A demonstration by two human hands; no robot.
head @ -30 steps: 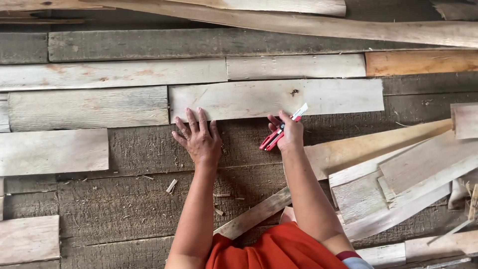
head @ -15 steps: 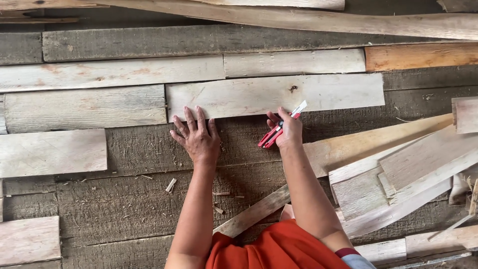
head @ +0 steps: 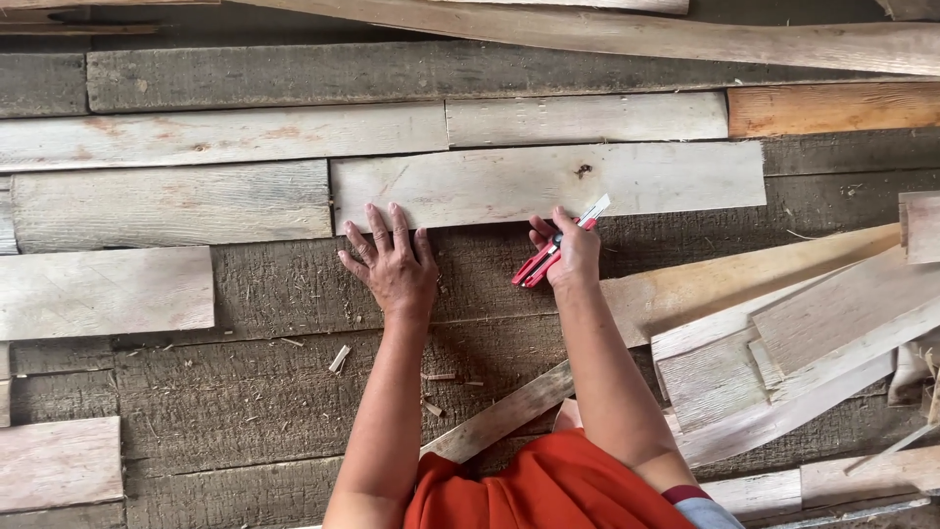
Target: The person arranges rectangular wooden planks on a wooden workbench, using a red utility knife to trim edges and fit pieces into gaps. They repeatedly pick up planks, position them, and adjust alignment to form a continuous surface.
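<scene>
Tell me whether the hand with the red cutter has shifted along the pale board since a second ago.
No. The right hand with the red cutter stays below the knot in the pale board.

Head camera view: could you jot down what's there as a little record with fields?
Setting: dark weathered plank surface with pale boards laid in rows
Left hand: flat, fingers spread, fingertips on the lower edge of the pale knotted board
Right hand: gripping a red utility knife, blade end at that board's lower edge
Right side: loose pile of pale offcuts
Scraps: small wood chips near the left forearm
Clothing: orange garment at the bottom edge
</scene>
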